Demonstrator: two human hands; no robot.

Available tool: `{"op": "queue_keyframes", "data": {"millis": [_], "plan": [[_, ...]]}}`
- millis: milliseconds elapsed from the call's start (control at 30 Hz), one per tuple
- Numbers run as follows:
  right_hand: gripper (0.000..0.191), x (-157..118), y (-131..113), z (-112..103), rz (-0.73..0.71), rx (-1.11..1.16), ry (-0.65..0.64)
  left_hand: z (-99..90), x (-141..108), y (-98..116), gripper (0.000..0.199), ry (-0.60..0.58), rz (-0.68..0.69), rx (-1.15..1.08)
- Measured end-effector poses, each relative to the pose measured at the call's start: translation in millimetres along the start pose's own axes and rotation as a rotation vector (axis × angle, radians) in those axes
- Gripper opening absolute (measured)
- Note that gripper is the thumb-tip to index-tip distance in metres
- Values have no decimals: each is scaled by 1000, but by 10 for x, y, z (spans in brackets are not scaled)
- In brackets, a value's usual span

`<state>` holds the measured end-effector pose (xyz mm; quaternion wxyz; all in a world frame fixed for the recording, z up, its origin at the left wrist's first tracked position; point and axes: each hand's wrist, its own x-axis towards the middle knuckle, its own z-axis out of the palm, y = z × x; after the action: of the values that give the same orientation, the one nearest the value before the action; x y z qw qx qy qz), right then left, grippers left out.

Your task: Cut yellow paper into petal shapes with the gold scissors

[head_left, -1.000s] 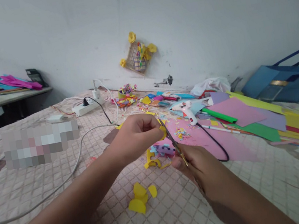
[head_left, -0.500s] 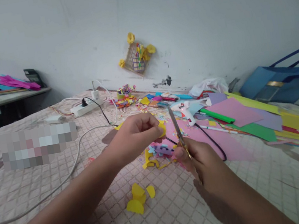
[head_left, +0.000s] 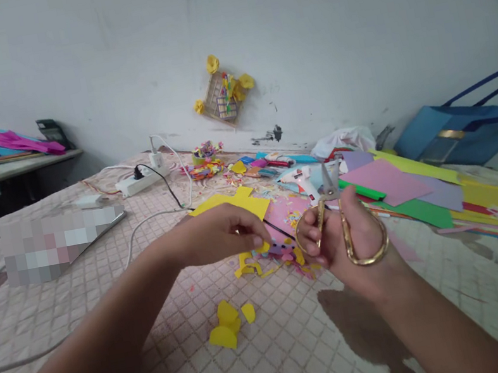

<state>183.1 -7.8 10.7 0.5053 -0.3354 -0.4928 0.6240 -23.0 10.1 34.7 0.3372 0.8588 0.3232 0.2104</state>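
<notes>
We've got a small yellow paper piece (head_left: pixel 264 247) pinched in our left hand (head_left: pixel 223 234), just left of the gold-handled, away-pointing metal scissors (head_left: pixel 347 236) our right hand (head_left: pixel 363 230) grips!

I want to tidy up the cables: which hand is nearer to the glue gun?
The right hand. It holds the scissors just on the near side of the glue gun; the left hand is farther off, to the gun's left.
</notes>
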Motion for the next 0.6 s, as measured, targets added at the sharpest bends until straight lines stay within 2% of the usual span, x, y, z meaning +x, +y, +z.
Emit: {"op": "queue_keyframes", "data": {"millis": [67, 133, 233, 300, 400, 500, 600], "plan": [[60, 23, -30, -67, 25, 111, 69, -49, -44, 8, 21, -251, -17, 74], [58, 59, -43, -147, 32, 176, 111, -65, -80, 26, 24, -448, -67, 105], [60, 112, -64, -254, -16, 186, 190, -38, -102, 50, 28, -616, -140, 129], [64, 134, -95, -306, -81, 180, 284, -16, -102, 56, 29, -665, -169, 129], [68, 143, -155, -358, -133, 203, 396, -20, -107, 52, 29, -667, -178, 113], [70, 139, -184, -385, -166, 197, 422, -73, -119, 44, 26, -663, -144, 90], [70, 139, -163, -390, -204, 170, 413, -143, -112, 11, 21, -589, -92, 56]]}}
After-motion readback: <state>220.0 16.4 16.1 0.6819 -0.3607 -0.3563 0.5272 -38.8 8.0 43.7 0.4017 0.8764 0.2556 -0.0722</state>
